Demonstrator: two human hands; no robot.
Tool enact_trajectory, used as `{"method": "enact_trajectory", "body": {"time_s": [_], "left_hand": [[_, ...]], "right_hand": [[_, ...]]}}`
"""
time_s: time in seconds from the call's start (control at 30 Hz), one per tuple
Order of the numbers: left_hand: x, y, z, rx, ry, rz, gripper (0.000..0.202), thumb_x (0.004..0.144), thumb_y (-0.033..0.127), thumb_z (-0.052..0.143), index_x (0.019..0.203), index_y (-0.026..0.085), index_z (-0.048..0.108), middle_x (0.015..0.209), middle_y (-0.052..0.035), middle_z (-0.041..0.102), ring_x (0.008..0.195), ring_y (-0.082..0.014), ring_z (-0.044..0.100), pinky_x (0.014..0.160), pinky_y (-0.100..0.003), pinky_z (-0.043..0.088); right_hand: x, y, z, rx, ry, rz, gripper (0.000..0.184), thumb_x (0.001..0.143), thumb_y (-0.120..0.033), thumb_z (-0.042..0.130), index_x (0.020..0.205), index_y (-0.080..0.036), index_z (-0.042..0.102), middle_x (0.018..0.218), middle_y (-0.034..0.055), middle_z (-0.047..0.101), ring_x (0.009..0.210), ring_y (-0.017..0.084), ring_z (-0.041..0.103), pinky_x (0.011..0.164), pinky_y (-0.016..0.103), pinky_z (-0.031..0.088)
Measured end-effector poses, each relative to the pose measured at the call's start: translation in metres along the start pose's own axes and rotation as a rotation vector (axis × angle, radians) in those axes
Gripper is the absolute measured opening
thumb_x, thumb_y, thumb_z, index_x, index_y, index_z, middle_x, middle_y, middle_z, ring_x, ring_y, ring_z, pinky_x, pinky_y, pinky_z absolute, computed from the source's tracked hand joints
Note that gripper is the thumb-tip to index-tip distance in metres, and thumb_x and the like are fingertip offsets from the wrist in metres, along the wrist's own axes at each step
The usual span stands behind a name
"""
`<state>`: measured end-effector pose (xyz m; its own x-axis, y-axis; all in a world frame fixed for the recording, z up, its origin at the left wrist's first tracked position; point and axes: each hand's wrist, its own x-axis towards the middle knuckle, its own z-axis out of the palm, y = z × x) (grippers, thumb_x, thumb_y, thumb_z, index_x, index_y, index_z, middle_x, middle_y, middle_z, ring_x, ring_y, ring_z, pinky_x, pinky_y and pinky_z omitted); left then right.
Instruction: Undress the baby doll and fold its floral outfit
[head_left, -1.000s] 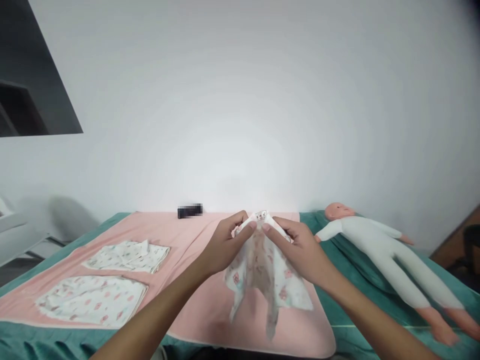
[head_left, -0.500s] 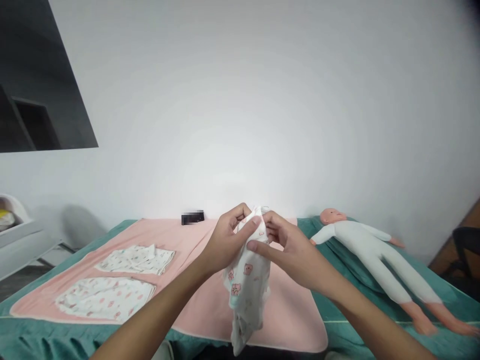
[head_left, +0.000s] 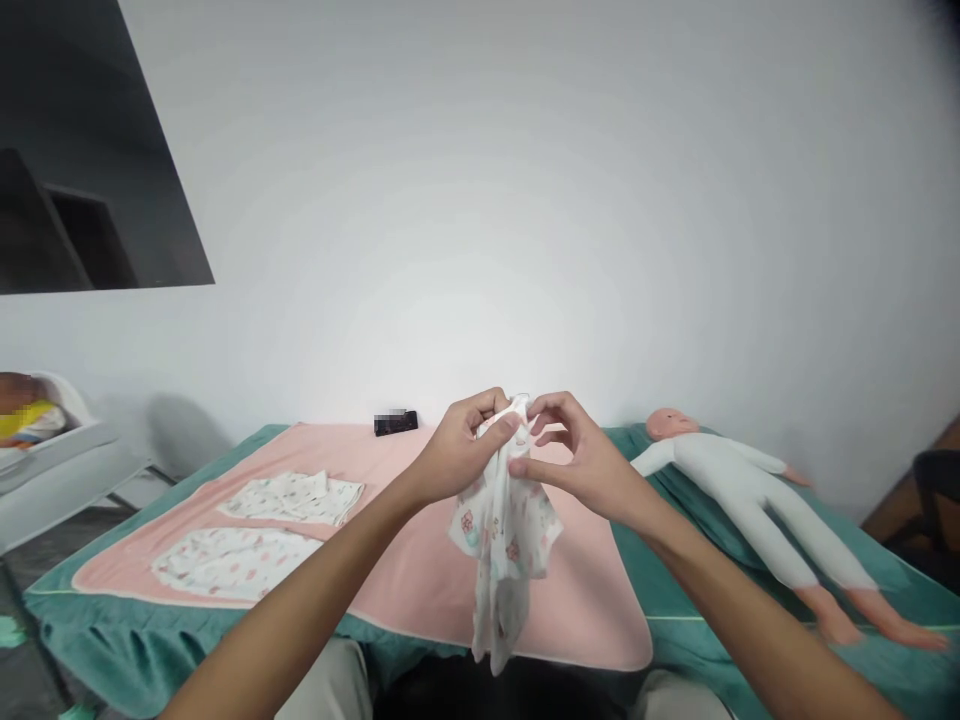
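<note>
My left hand pinches the top of a small white baby garment printed with little bears. The cloth hangs down in folds in front of me, its lower edges loose. Beside it on the right is my right hand, fingers curved and apart, the thumb tip against the cloth. Whether any fingertip behind the fabric grips it is hard to see. Two more white printed baby garments lie flat on the pink blanket to the left: one farther back, one nearer and partly behind my left forearm.
A green-covered bed stands against the wall. On its right lies a doll in a white suit. A black object, partly blurred out, rests at the blanket's back edge. At far left is a white cot with another doll.
The fingers of my right hand have spread and drawn slightly off the cloth. The garment has fallen more open below my left hand. The view has shifted a little.
</note>
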<state>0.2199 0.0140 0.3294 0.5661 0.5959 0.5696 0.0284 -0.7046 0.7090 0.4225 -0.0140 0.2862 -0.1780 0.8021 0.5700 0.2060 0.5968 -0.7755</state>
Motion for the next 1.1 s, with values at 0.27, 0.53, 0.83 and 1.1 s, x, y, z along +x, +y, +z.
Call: {"method": "enact_trajectory", "body": {"time_s": [0.27, 0.53, 0.83, 1.1], "left_hand": [[-0.005, 0.001, -0.011, 0.234, -0.104, 0.173, 0.027, 0.104, 0.038, 0.053, 0.083, 0.020, 0.051, 0.117, -0.0069, 0.060, 0.120, -0.0226, 0.049, 0.106, -0.035, 0.040], [-0.019, -0.005, -0.014, 0.344, 0.047, 0.157, 0.014, 0.101, 0.036, 0.058, 0.100, 0.022, 0.056, 0.140, -0.0071, 0.054, 0.132, -0.0241, 0.046, 0.116, -0.042, 0.035], [-0.071, -0.040, 0.008, 0.421, 0.066, -0.282, 0.041, 0.092, 0.058, 0.065, 0.087, 0.020, 0.053, 0.085, 0.0000, 0.060, 0.078, -0.0175, 0.054, 0.067, -0.029, 0.039], [-0.062, -0.042, 0.012, 0.339, 0.170, -0.293, 0.035, 0.097, 0.056, 0.060, 0.092, 0.021, 0.058, 0.087, 0.0009, 0.065, 0.080, -0.0178, 0.059, 0.069, -0.029, 0.040]], "right_hand": [[0.012, 0.018, 0.015, 0.364, -0.373, 0.165, 0.065, 0.081, -0.039, 0.087, 0.136, -0.025, 0.054, 0.134, 0.0081, 0.063, 0.125, 0.026, 0.061, 0.096, 0.035, 0.054], [0.015, 0.028, 0.025, 0.327, -0.253, 0.164, 0.040, 0.076, -0.039, 0.089, 0.104, -0.020, 0.070, 0.102, 0.0037, 0.072, 0.098, 0.023, 0.068, 0.085, 0.033, 0.055], [0.014, 0.020, 0.026, 0.051, 0.131, 0.261, 0.042, 0.070, -0.053, 0.089, 0.081, -0.018, 0.068, 0.082, 0.0018, 0.071, 0.076, 0.019, 0.065, 0.066, 0.028, 0.048], [0.016, 0.011, 0.043, 0.064, 0.145, 0.240, 0.044, 0.072, -0.053, 0.087, 0.083, -0.019, 0.061, 0.083, 0.0010, 0.069, 0.079, 0.020, 0.064, 0.069, 0.030, 0.048]]}}
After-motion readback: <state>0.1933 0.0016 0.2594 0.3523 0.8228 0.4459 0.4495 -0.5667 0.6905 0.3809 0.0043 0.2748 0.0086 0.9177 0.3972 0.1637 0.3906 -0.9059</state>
